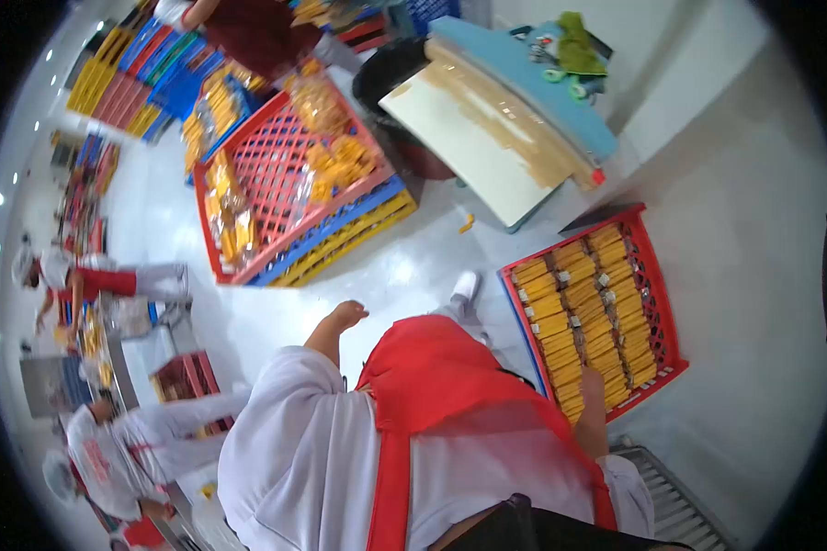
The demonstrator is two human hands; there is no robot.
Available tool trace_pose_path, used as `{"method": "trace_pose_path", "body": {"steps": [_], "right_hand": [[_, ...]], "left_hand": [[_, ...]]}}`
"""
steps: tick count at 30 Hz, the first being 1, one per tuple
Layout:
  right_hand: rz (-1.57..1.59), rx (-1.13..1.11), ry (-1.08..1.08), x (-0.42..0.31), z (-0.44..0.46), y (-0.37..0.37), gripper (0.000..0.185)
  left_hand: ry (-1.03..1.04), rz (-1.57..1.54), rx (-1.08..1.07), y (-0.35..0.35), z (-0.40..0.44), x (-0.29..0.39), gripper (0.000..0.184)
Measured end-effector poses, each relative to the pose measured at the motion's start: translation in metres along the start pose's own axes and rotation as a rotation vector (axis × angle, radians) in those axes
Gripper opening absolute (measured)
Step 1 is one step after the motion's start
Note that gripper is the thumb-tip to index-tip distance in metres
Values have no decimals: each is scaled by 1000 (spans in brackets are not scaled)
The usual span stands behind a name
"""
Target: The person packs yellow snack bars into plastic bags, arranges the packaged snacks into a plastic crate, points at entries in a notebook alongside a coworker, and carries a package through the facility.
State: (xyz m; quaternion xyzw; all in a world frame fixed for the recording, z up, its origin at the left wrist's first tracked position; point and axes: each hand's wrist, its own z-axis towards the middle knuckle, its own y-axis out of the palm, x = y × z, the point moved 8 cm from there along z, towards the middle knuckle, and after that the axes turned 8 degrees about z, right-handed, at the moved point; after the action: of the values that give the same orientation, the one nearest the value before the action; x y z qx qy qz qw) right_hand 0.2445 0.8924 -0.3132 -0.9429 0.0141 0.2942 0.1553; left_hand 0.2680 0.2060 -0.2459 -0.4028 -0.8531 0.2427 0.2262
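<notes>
My left hand [347, 314] hangs above the pale floor, its fingers loosely bent and apart, with nothing visible in it. On the other side, my right hand [594, 390] is at the near part of a red crate [673, 317], against the yellow packets; its fingertips are hard to make out. Rows of yellow packets [593, 308] with small white labels fill this crate. A red crate [266, 161] tops a stack with blue and yellow ones. Inside it lie clear bags of yellow items [230, 216] and loose-looking orange-yellow packs [340, 165].
A white board [478, 138] and blue panel [533, 83] jut out above a black bin [386, 78]. Co-workers stand at the top [257, 37] and left [110, 280], [110, 459]. A metal rack [675, 496] is at lower right.
</notes>
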Motion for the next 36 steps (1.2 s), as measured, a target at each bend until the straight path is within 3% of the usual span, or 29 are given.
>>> {"method": "trace_pose_path", "body": {"steps": [2,5,6,7,8,9,11,14,16,20,22,23,24,25,28,30,31,32,34,36], "right_hand": [[33,37,73,-20,-11,-2,12],[213,67,166,-21,-23,10,17],[190,67,166,-22,-26,15,17],[-534,-243,-123,-36,-26,46,19],[-1180,-321,-599,-50,-38,74,21],[-1287,-349,-695,-48,-41,93,21],[-1141,-410,-502,-45,-33,124,21],[-1042,-465,-348,-61,-30,175,22],[-1051,-504,-300,-80,-27,215,23],[-974,-585,-157,-123,-20,304,25],[-917,-725,-108,-147,-17,364,26],[-1463,-785,-384,-179,-28,402,26],[-1095,-711,-344,-216,-40,431,26],[-726,-643,-283,-244,-55,453,26],[-684,-575,-438,-289,-77,513,32],[-675,-560,-561,-321,-100,540,36],[-740,-584,-577,-330,-111,553,38],[-759,-626,-592,-326,-101,562,38],[-686,-706,-460,-313,-87,568,38],[-700,-761,-426,-319,-86,578,37]], "left_hand": [[0,396,-244,60,-4,-69,44],[-580,-214,-429,107,-49,-149,54],[-587,-232,-442,113,-59,-150,54],[-549,-254,-320,104,-62,-148,48],[-507,-272,-194,88,-59,-143,45],[-503,-280,-191,81,-50,-143,45],[-285,-118,-109,52,-14,-131,41],[-184,-18,97,-35,26,-98,35],[-290,-210,376,-107,54,-95,32],[105,-306,949,-257,102,-53,26],[157,-539,871,-316,121,-33,25],[205,-66,799,-332,138,-15,28],[113,-19,560,-327,190,-23,35],[54,54,517,-323,222,-29,38],[-169,15,234,-326,244,-44,48],[-227,70,169,-319,257,-55,57],[-265,46,185,-314,263,-65,57],[-287,-153,336,-314,265,-74,52],[-342,-360,493,-319,265,-94,46],[-190,-546,824,-347,256,-107,33]]}}
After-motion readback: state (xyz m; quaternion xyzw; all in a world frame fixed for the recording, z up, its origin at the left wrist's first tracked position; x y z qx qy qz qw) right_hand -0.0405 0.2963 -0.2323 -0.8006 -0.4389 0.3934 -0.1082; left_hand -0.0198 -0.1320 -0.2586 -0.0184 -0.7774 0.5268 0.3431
